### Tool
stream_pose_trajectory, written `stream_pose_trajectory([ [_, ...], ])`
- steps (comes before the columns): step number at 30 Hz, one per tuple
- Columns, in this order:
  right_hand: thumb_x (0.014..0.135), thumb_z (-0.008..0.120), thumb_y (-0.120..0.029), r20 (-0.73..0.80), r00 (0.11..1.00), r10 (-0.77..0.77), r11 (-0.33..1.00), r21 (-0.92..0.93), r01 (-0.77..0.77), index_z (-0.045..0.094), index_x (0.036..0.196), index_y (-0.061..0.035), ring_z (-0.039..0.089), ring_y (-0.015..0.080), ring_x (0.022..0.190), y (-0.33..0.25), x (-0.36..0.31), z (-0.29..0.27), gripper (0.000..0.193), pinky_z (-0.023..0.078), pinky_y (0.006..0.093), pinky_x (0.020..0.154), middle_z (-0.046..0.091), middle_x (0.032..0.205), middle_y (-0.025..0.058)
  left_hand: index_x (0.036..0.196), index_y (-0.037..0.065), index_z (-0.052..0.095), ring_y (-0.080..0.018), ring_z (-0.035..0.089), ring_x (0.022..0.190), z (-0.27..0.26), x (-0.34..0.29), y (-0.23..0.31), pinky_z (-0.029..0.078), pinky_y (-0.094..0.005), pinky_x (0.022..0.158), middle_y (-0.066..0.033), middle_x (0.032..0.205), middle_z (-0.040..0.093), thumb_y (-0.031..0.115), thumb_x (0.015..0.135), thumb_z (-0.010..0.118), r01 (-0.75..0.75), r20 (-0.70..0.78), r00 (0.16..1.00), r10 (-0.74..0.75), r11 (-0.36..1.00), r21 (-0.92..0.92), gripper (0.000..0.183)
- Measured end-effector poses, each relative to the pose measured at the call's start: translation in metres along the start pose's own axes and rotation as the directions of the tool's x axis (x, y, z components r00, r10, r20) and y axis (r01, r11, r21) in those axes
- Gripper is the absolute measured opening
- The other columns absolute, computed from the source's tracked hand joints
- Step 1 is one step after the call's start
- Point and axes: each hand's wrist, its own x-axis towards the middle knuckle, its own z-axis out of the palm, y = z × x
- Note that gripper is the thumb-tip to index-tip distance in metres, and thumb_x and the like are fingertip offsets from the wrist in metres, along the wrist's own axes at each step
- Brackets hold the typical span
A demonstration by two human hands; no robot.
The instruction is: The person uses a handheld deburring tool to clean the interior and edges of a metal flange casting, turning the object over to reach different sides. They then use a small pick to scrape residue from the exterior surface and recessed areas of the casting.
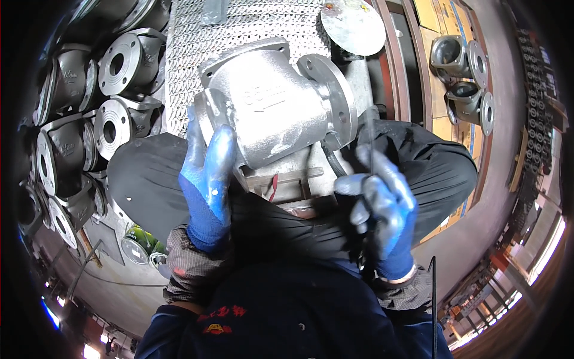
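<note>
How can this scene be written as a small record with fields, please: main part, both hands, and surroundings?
Main part: grey metal casting with flanges, in front of the lap
Left grip: blue glove, thumb and fingers about the left flange
Right grip: blue glove, blurred; a thin dark object shows at its fingers, hold unclear
Left side: many similar castings, close together
Right side: two castings beyond the knee
Ahead: pale patterned surface, round pale disc
</note>
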Motion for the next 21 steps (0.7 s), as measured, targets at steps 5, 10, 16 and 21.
stream_pose_trajectory([
  [5, 0.096, 0.044, -0.019, 0.188, 0.871, -0.455, 0.732, -0.478, 0.485, 0.052, 0.124, 0.0047, 0.053, 0.0071, 0.056, -0.016, 0.051, -0.037, 0.038, 0.039, 0.0186, 0.049, 0.067, 0.093, 0.0106, 0.133, -0.004, 0.046, -0.0411, 0.049, 0.124, -0.014, -0.004, -0.033, 0.038, -0.0433, 0.104, -0.0302, 0.131, 0.050, 0.005, 0.094, 0.043, -0.460, 0.021, 0.883, 0.469, 0.856, 0.235, 0.040],
  [10, 0.095, 0.048, -0.011, 0.054, 0.981, -0.185, 0.968, -0.161, 0.192, 0.060, 0.116, 0.0044, 0.058, 0.0088, 0.076, -0.001, 0.112, -0.001, 0.029, 0.045, 0.0187, 0.058, 0.063, 0.112, 0.0111, 0.125, -0.014, 0.047, -0.0374, 0.063, 0.104, -0.012, 0.000, -0.010, 0.050, -0.0360, 0.088, -0.0301, 0.115, 0.059, -0.002, 0.093, 0.044, -0.177, -0.047, 0.977, 0.206, 0.920, 0.349, 0.034],
  [16, 0.099, 0.041, -0.018, 0.161, 0.955, -0.250, 0.964, -0.052, 0.261, 0.054, 0.125, 0.0046, 0.057, 0.0178, 0.107, 0.062, 0.143, 0.009, 0.037, 0.046, 0.0289, 0.093, 0.057, 0.122, 0.0140, 0.125, -0.011, 0.050, -0.0280, 0.061, 0.108, -0.008, -0.004, -0.025, 0.047, -0.0337, 0.094, -0.0236, 0.118, 0.060, 0.008, 0.099, 0.041, -0.206, -0.116, 0.957, 0.266, 0.904, 0.376, 0.033],
  [21, 0.091, 0.050, -0.005, 0.209, 0.931, -0.300, 0.946, 0.188, 0.263, 0.055, 0.123, 0.0037, 0.059, 0.0265, 0.110, 0.079, 0.146, 0.012, 0.034, 0.048, 0.0323, 0.094, 0.057, 0.123, 0.0176, 0.125, -0.016, 0.045, -0.0282, 0.063, 0.101, 0.002, -0.002, 0.003, 0.051, -0.0335, 0.085, -0.0233, 0.113, 0.061, 0.004, 0.096, 0.044, 0.023, -0.183, 0.982, -0.049, 0.989, -0.145, 0.035],
])
